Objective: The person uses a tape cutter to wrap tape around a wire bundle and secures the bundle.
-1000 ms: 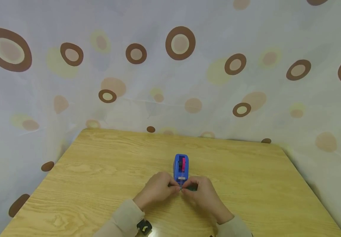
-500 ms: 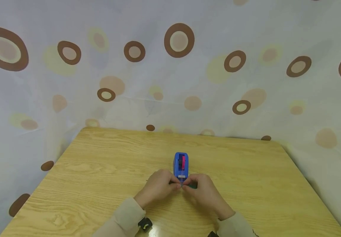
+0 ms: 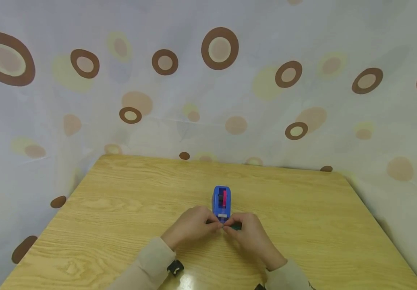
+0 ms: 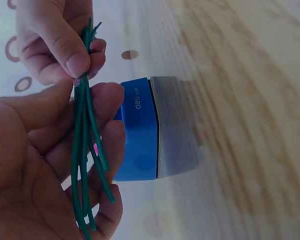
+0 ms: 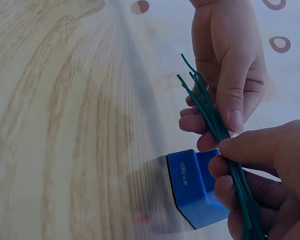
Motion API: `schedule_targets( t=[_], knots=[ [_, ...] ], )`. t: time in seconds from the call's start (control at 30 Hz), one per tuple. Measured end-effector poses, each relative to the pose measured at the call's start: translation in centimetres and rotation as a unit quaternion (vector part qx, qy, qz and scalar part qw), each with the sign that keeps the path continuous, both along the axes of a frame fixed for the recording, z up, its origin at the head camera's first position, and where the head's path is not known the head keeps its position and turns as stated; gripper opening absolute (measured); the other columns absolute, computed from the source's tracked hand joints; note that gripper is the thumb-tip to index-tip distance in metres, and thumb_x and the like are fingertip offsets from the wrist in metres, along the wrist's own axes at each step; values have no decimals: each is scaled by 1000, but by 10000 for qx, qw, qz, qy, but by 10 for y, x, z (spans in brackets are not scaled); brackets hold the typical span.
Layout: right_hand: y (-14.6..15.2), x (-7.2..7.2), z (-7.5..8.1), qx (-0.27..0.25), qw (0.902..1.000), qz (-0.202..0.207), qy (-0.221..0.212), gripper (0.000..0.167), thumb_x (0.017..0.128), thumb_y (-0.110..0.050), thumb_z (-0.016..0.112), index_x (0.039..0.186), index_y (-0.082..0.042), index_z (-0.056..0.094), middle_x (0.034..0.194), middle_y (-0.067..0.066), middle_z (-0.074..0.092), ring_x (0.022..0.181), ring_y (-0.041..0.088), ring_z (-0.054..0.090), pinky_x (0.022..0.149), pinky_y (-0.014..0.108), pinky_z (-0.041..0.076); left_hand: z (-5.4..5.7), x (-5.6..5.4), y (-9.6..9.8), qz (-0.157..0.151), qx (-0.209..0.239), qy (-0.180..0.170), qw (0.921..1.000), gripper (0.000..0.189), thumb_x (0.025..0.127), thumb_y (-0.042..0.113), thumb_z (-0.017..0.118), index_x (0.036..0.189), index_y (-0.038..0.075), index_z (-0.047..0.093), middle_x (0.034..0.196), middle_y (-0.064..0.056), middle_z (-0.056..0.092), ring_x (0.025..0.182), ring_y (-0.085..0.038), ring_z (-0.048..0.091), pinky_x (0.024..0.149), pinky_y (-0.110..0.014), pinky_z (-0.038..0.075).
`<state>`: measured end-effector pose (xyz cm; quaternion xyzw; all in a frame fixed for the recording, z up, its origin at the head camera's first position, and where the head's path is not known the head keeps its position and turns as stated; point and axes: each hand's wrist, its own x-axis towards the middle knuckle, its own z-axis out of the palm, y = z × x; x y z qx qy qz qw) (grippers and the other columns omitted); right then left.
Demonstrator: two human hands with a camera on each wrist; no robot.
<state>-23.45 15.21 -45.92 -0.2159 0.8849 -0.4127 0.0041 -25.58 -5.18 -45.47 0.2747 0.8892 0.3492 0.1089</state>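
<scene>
Between my two hands runs a bundle of thin green wire-like strands, their ends spread loosely. My left hand pinches it near the middle with thumb and forefinger. Right beside that, my right hand also pinches the bundle, with the thumb laid along it. A small shiny patch of what looks like clear tape shows on the strands between the two thumbs. Just beyond the hands stands a blue tape dispenser with a pink-cored roll. Fingers hide part of the bundle.
The wood-grain table stretches out on both sides of the hands. Behind it hangs a pale curtain-like sheet with brown circles. A small black device sits at the left cuff.
The head view has tilted slightly. Both hands keep their pinch on the green strands and sit marginally closer to the tape dispenser.
</scene>
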Motion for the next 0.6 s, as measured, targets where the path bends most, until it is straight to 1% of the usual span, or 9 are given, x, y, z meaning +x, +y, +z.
schedule_targets(
  t=[0.1, 0.17, 0.27, 0.33, 0.4, 0.5, 0.6],
  knots=[
    [1, -1, 0, 52, 9999, 35, 144, 6, 86, -8, 77, 81, -12, 76, 84, -8, 71, 80, 9, 63, 73, 31, 54, 0, -4, 1, -89, 11, -51, 9999, 19, 96, 28, 66, 92, 18, 81, 70, 15, 65, 52, -4, 44, 51, -21, 35],
    [1, 0, 0, 77, 9998, 30, 154, 7, 85, -7, 77, 81, -12, 76, 84, -8, 71, 80, 9, 64, 73, 32, 55, -2, -6, 1, -109, 64, -144, 9998, 20, 97, 27, 66, 88, 17, 80, 66, 13, 64, 50, -4, 42, 50, -21, 33],
    [2, 1, 0, 87, 9998, 0, 175, 7, 85, -5, 77, 82, -12, 76, 84, -8, 71, 80, 9, 64, 72, 30, 55, -2, -8, 1, -143, 143, -240, 9995, 23, 97, 26, 64, 82, 16, 79, 61, 11, 60, 49, -5, 39, 48, -21, 31],
    [2, 1, -1, 95, 9998, -42, 160, 8, 85, -4, 77, 82, -11, 76, 83, -9, 71, 79, 8, 64, 71, 27, 54, -2, -9, 2, -170, 212, -321, 9991, 24, 98, 25, 64, 81, 15, 78, 61, 9, 60, 48, -5, 38, 48, -21, 30],
    [3, 0, -1, 104, 9998, -48, 174, 7, 85, -5, 77, 82, -11, 76, 83, -10, 71, 79, 8, 64, 70, 25, 53, -1, -10, 3, -195, 274, -393, 9987, 25, 98, 25, 63, 82, 13, 78, 63, 8, 63, 49, -5, 41, 48, -21, 32],
    [4, 0, 0, 101, 9998, -41, 170, 6, 86, -6, 77, 82, -10, 76, 83, -10, 71, 78, 7, 64, 69, 24, 52, -1, -9, 4, -175, 371, -466, 9981, 26, 99, 24, 63, 82, 12, 78, 69, 6, 68, 54, -5, 49, 51, -21, 40],
    [5, 0, 1, 94, 9998, 8, 200, 4, 86, -9, 77, 82, -9, 76, 84, -10, 71, 80, 8, 65, 70, 24, 53, -1, -8, 5, -117, 416, -550, 9976, 27, 99, 25, 62, 81, 11, 77, 69, 5, 68, 58, -6, 56, 55, -23, 46]
  ],
)
